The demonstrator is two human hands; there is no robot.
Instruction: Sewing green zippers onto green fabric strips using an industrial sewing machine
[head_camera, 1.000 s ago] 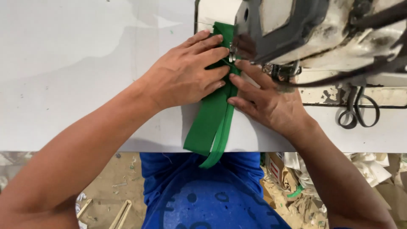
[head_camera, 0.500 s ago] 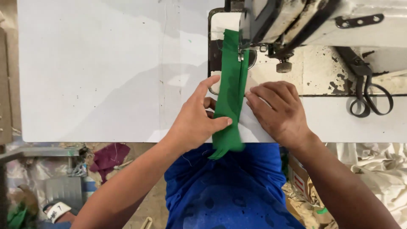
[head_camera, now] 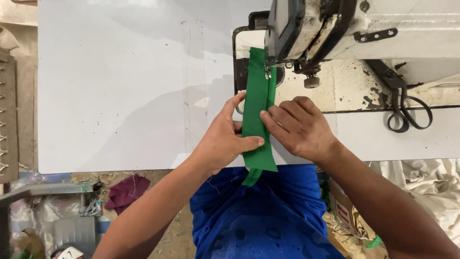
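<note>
left hand (head_camera: 223, 141) fingers pinching green fabric strip (head_camera: 258, 115) | right hand (head_camera: 299, 127) fingers flat on it | white label, cardboard box (head_camera: 341, 209) lower right

Green strip (head_camera: 258, 115) runs from under sewing machine (head_camera: 364, 29) foot toward bench (head_camera: 120, 86) edge, tail hanging off. Left hand (head_camera: 223, 141) pinches strip's left edge, thumb on top. Right hand (head_camera: 299, 127) presses fingertips on right edge. Scissors (head_camera: 407, 112) lie to the right.
</note>
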